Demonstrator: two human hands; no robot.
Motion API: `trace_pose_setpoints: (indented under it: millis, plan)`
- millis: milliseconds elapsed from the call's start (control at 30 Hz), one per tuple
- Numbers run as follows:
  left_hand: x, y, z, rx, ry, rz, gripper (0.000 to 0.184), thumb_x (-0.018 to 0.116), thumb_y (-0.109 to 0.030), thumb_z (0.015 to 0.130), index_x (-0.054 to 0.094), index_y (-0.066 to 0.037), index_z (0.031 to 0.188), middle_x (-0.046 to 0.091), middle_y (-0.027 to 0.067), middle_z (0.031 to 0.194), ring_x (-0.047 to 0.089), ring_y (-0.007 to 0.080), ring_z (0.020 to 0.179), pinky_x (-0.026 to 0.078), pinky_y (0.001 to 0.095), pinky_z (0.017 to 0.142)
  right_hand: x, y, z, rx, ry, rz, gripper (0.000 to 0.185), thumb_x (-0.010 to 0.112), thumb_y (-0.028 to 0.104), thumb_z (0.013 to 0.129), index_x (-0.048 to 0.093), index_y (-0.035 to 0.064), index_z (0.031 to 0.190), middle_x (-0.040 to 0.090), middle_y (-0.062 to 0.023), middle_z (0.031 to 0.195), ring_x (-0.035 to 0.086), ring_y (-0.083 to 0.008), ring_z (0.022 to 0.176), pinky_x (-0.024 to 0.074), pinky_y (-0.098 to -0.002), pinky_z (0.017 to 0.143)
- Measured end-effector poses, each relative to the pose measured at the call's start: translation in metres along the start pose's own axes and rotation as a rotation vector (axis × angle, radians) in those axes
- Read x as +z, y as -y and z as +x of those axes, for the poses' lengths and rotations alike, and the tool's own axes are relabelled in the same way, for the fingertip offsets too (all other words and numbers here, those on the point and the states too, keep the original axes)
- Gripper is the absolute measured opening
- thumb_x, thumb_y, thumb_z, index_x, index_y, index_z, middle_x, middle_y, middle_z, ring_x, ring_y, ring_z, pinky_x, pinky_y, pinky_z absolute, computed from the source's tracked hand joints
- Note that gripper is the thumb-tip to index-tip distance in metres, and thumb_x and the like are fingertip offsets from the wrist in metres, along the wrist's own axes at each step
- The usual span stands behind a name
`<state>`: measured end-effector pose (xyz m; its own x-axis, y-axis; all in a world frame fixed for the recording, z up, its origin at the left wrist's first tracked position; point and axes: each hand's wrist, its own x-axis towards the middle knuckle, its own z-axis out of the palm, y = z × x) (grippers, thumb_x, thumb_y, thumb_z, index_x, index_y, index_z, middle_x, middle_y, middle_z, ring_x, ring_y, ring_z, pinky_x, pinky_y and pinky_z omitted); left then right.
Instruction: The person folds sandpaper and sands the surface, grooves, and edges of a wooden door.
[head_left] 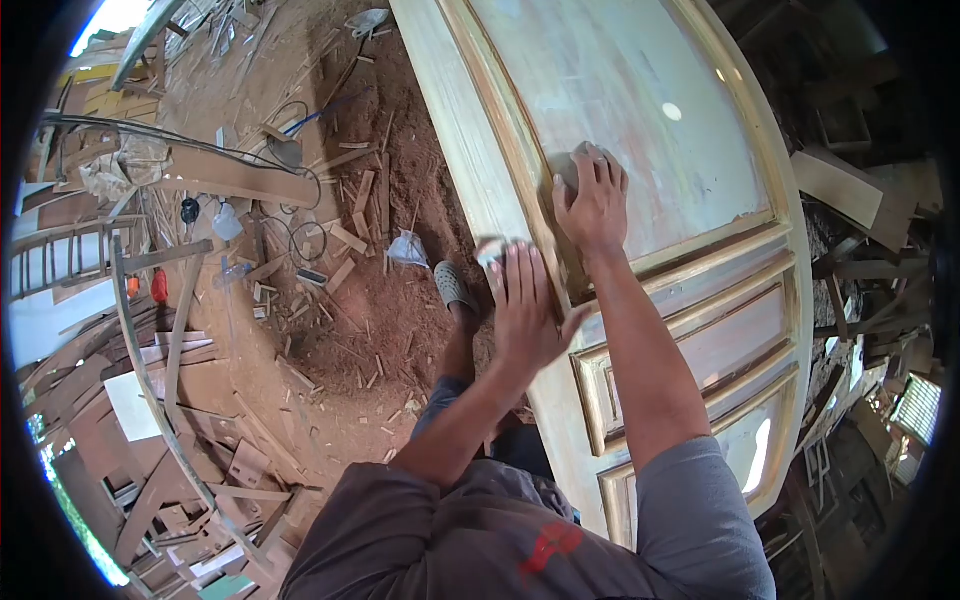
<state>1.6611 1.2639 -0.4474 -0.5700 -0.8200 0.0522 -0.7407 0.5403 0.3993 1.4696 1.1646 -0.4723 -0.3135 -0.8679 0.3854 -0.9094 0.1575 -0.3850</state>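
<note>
A large wooden door (480, 150) with raised mouldings and pale panels lies in front of me. My left hand (525, 315) rests on its left border, fingers close together and thumb out to the right. Under those fingertips is a small pale and brown pad (490, 251), mostly covered, perhaps sandpaper. Further up, my right hand (596, 205) lies on the big upper panel (640, 120) beside the inner moulding, fingers somewhat apart. A dark grey patch shows by its fingertips; whether it is a shadow or an object is unclear.
Sawdust and wood offcuts (365, 195) cover the ground left of the door. My shoe (453, 286) stands there near a white plastic bag (408, 249). Cables (150, 127) and planks (240, 180) lie farther left. Boards (838, 188) are stacked beyond the door's right edge.
</note>
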Motion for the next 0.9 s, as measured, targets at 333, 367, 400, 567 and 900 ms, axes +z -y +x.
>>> trace_pose_setpoints:
  millis: [333,367,400,567,900]
  plan:
    - [-0.003,-0.015,-0.044,0.111,0.015,0.006,0.116,0.056,-0.073,0.102,0.030,0.022,0.163,0.031,0.0417,0.172,0.023,0.0572,0.165,0.014,0.0690,0.136,-0.002,0.002,0.000,0.011,-0.005,-0.001,0.043,0.073,0.028,0.097,0.067,0.0036,0.132,0.063,-0.0224,0.149,0.051,-0.0425,0.146,0.0376,-0.0585,0.124]
    - [0.001,-0.013,-0.034,0.072,0.038,0.026,0.116,0.055,-0.073,0.103,0.031,0.023,0.163,0.030,0.0419,0.172,0.023,0.0574,0.164,0.014,0.0688,0.136,-0.002,0.002,0.000,0.008,-0.005,-0.004,0.043,0.073,0.028,0.097,0.067,0.0037,0.132,0.063,-0.0224,0.149,0.051,-0.0426,0.145,0.0375,-0.0586,0.124]
    - [0.001,-0.010,-0.013,0.035,0.008,0.034,0.116,0.054,-0.074,0.103,0.031,0.023,0.163,0.031,0.0423,0.171,0.023,0.0574,0.164,0.013,0.0688,0.136,-0.001,0.001,0.000,0.008,-0.006,-0.008,0.043,0.074,0.028,0.097,0.067,0.0039,0.132,0.063,-0.0224,0.149,0.051,-0.0426,0.145,0.0374,-0.0587,0.125]
    - [0.006,-0.012,-0.022,0.020,0.054,0.061,0.120,0.054,-0.077,0.101,0.029,0.022,0.164,0.031,0.0442,0.170,0.024,0.0557,0.165,0.012,0.0679,0.136,-0.002,0.000,0.000,-0.005,-0.018,-0.010,0.043,0.074,0.027,0.096,0.067,0.0042,0.131,0.064,-0.0223,0.148,0.052,-0.0427,0.144,0.0382,-0.0581,0.124]
    - [-0.001,-0.003,-0.002,0.009,-0.029,0.012,0.111,0.057,-0.069,0.105,0.031,0.021,0.164,0.032,0.0434,0.170,0.027,0.0564,0.164,0.018,0.0672,0.135,-0.001,0.001,0.000,-0.001,-0.033,0.026,0.042,0.075,0.026,0.095,0.067,0.0038,0.130,0.065,-0.0228,0.147,0.053,-0.0428,0.144,0.0390,-0.0584,0.123]
